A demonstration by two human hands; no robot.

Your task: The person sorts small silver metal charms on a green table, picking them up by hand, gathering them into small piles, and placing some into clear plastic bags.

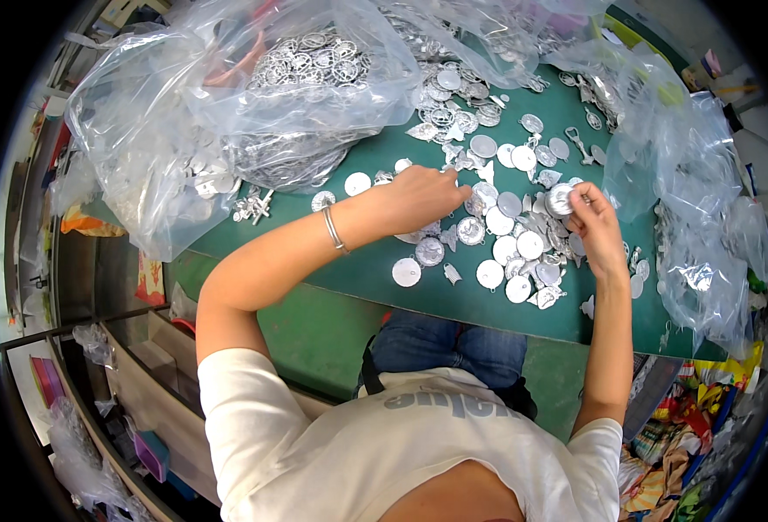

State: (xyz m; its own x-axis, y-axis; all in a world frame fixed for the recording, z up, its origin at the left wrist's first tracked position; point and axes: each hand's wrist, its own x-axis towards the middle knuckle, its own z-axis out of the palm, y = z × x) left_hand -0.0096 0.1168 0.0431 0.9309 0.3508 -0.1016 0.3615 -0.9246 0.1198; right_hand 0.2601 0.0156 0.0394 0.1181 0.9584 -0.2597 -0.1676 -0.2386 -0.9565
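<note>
clear plastic bags [227, 104], green table [375, 270]

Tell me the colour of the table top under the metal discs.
Dark green table top, seen in the head view.

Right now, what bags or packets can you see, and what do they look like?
Big clear plastic bag: back left of the green table, crumpled, full of silver metal discs.
Clear plastic bag: right side, wrinkled, holding silver pieces.
Colourful packets: lower right, below the table, heaped; red, yellow, green.
</note>
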